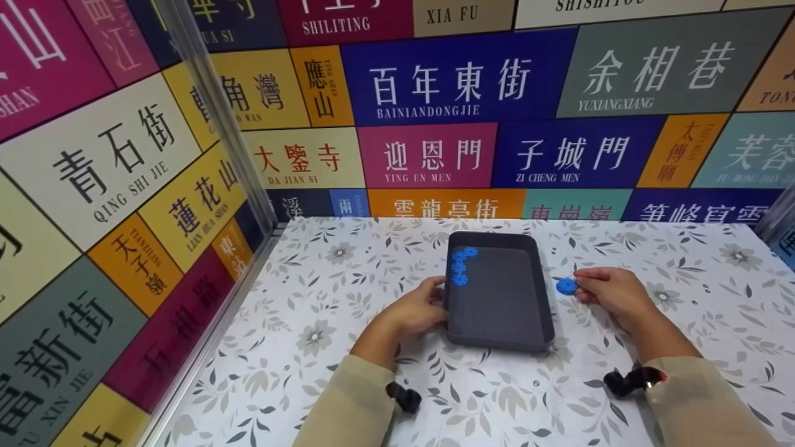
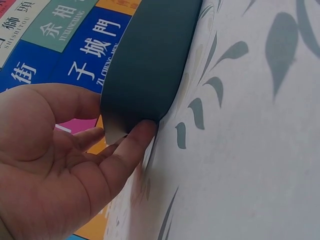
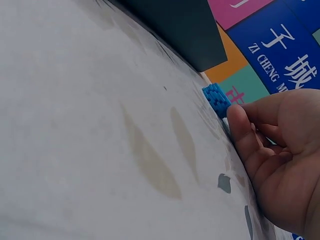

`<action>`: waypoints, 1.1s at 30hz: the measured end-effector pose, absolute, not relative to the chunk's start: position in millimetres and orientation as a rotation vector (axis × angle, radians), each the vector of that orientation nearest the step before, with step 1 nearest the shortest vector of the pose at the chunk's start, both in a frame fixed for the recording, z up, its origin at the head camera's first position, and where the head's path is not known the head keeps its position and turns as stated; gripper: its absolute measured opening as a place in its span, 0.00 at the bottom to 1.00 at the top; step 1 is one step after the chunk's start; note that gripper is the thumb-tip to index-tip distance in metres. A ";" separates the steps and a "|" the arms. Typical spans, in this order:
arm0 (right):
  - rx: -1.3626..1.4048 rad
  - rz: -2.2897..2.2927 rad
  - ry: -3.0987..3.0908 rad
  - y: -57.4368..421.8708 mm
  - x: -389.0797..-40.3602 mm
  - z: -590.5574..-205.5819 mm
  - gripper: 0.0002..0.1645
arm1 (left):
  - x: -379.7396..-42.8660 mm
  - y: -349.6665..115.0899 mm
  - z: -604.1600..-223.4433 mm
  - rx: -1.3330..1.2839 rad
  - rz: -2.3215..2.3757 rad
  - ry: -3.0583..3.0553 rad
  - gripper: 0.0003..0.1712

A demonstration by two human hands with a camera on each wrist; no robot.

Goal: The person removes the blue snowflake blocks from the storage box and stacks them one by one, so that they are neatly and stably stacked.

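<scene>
A dark grey rectangular tray (image 1: 500,343) lies on the table in the head view. Several blue notched plastic discs (image 1: 459,267) sit inside it, in a short row along the left wall. My left hand (image 1: 420,308) holds the tray's left side; in the left wrist view its fingers (image 2: 135,145) curl against the tray wall (image 2: 150,60). To the right of the tray, my right hand (image 1: 612,292) pinches a small stack of blue notched discs (image 1: 566,285) between thumb and fingertips. Close to the tabletop, the layered edges of that stack (image 3: 216,99) show in the right wrist view.
A white cloth with grey leaves and flowers covers the table (image 1: 323,385). Colourful sign-covered panels (image 1: 435,81) stand along the back and left edges. Black wrist devices (image 1: 407,397) sit at both sleeve cuffs.
</scene>
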State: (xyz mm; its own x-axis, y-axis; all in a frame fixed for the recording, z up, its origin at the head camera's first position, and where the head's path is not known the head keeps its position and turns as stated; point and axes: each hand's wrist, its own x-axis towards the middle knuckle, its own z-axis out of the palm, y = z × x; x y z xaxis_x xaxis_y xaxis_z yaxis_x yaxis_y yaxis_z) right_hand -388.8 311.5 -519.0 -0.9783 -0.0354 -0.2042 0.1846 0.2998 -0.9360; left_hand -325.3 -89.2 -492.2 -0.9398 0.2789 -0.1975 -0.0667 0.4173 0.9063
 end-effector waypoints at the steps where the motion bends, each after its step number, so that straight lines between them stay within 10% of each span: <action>1: 0.140 -1.761 2.373 311.1 -388.8 -518.8 0.36 | -325.3 -89.1 -492.2 0.184 1.532 2.356 0.48; 14: 0.009 -2.048 2.219 269.6 -372.2 -474.1 0.06 | -323.1 -88.8 -487.4 0.156 1.474 2.372 0.48; 33: -0.089 -2.125 1.926 177.1 -430.1 -444.2 0.09 | -322.8 -88.3 -490.2 0.125 1.588 2.283 0.49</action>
